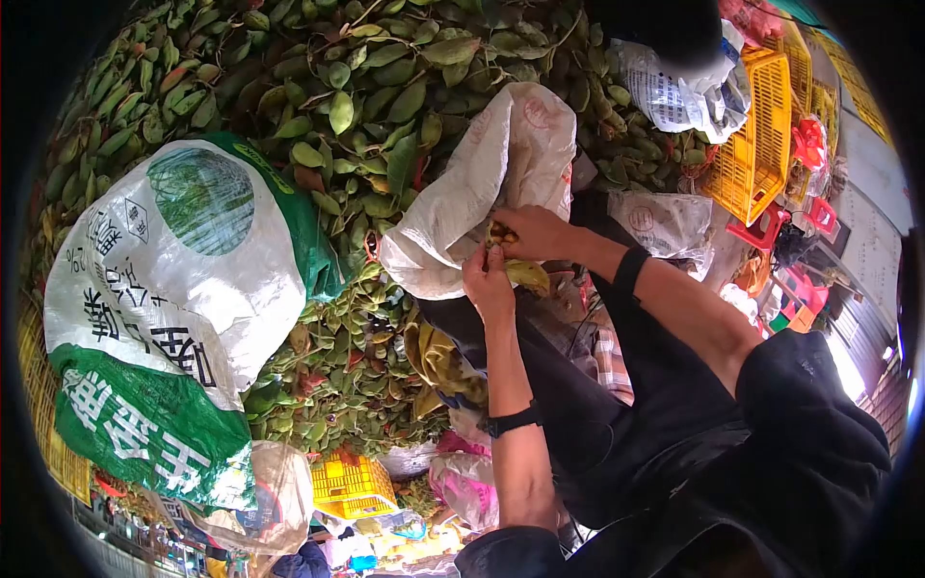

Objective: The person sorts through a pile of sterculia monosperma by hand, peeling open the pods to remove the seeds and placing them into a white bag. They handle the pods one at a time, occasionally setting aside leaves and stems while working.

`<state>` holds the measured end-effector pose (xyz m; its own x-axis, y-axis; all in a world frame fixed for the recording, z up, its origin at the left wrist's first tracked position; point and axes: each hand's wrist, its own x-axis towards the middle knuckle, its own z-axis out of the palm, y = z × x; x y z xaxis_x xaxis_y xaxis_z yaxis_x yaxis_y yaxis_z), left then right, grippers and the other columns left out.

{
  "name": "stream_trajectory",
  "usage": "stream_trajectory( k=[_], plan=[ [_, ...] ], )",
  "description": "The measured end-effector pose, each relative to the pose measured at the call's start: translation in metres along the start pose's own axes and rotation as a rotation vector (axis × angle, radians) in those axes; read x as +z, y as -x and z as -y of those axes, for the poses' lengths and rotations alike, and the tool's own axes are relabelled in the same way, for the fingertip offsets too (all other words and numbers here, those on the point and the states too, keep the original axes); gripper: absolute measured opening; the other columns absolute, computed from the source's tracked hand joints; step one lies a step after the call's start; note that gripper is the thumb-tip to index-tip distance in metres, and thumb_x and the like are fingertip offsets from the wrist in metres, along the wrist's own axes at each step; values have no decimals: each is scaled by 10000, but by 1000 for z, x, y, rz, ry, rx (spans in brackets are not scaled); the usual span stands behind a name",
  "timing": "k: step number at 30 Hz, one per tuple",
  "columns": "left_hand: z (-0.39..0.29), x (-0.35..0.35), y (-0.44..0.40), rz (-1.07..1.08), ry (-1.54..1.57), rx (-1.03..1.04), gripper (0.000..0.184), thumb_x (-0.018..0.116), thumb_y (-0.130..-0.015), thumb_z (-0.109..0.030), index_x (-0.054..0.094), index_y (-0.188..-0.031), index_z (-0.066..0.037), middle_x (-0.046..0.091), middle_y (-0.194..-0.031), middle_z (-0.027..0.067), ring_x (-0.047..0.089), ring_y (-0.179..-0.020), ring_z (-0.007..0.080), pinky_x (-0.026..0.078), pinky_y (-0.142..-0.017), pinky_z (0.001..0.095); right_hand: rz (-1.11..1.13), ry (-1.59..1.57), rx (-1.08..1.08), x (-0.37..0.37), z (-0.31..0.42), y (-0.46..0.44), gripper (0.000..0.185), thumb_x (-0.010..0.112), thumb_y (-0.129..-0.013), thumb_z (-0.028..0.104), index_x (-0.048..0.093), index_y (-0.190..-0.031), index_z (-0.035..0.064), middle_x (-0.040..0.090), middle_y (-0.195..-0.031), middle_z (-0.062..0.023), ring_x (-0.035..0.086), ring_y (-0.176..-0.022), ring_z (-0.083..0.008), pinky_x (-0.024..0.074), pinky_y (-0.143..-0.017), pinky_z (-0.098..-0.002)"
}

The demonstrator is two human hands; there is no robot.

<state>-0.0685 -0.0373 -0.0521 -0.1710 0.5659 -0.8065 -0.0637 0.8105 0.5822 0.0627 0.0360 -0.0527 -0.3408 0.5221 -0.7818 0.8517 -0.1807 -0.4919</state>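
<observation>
My right hand (540, 233) is closed around a few small brown-yellow pieces (501, 234) that look like fruits or nuts; their kind is unclear. My left hand (489, 281) comes up just below, thumb and fingers pinched together by those pieces. What the left fingertips hold, if anything, is too small to name. Both hands are at the mouth of a white woven sack (482, 164), which lies open with its rim folded. A broad heap of green leafy pods or leaves (347, 116) surrounds the sack on its upper and left sides.
A large green-and-white printed sack (193, 279) lies on the heap at left. Yellow crates stand at right (756, 144) and below (352, 486). A white plastic bag (674, 87) sits at upper right, near a red stool (761, 229). A pink bag (464, 486) lies near my left forearm.
</observation>
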Motion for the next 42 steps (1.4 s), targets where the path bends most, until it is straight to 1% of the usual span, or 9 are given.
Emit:
stream_trajectory(
  k=[7,10,16,21,27,32,35,39,42],
  plan=[
    [15,-7,-4,-55,-55,-14,327,614,-893,-220,636,-1096,35,604,-965,152,579,-873,256,447,-801,356,65,-250,21,8,-26,-17,444,627,-783,282,539,-1167,78,647,-890,-178,638,-841,-354,513,-744,-436],
    [23,-7,-7,-54,-51,-8,316,614,-895,-222,643,-1088,26,599,-941,143,576,-865,250,447,-789,361,-248,-12,-100,-3,-16,-5,428,642,-788,253,552,-1176,98,649,-898,-152,642,-849,-318,505,-725,-387],
    [-2,-7,13,-41,-105,86,300,623,-888,-189,638,-1107,15,583,-910,127,576,-833,238,453,-758,348,223,-223,-165,-4,-16,-11,408,680,-725,184,605,-1117,99,626,-900,-122,644,-822,-264,505,-725,-376],
    [-32,-7,27,-52,-375,91,311,602,-904,-166,611,-1136,41,626,-1021,133,587,-902,167,461,-806,301,-142,-85,-145,18,-23,-4,344,685,-713,178,624,-1047,123,619,-943,-102,583,-956,-298,478,-783,-400],
    [-79,-45,66,-194,94,54,349,490,-967,-143,521,-1261,44,592,-1176,123,567,-999,160,454,-858,297,-277,-364,-211,4,-29,6,563,672,-783,198,463,-1294,90,452,-1233,-160,520,-1097,-313,458,-909,-364],
    [-173,-125,152,-499,436,354,423,526,-906,-93,452,-1311,4,540,-1236,175,561,-1059,279,504,-857,386,10,125,-83,-15,-18,31,755,712,-697,341,401,-1351,127,426,-1341,-152,448,-1196,-350,367,-997,-496],
    [-239,-168,185,-1146,668,482,506,549,-927,-298,390,-1324,-27,414,-1350,191,417,-1253,325,367,-1044,471,143,656,-116,-22,-7,42,773,718,-674,395,421,-1355,182,544,-1219,-123,496,-1154,-322,313,-989,-613],
    [-294,-267,193,-1487,-689,680,503,427,-981,-353,425,-1301,36,391,-1369,196,420,-1246,283,308,-1074,394,335,928,-84,-1,-27,39,556,719,-679,432,615,-1182,218,647,-1032,-84,553,-1087,-284,311,-991,-592],
    [-312,-329,131,-1482,-666,891,390,521,-952,-143,441,-1276,59,488,-1268,180,510,-1134,255,417,-973,363,321,690,-54,-8,-49,67,281,692,-687,290,692,-945,179,666,-895,-70,582,-1029,-268,349,-935,-563]
  ],
)
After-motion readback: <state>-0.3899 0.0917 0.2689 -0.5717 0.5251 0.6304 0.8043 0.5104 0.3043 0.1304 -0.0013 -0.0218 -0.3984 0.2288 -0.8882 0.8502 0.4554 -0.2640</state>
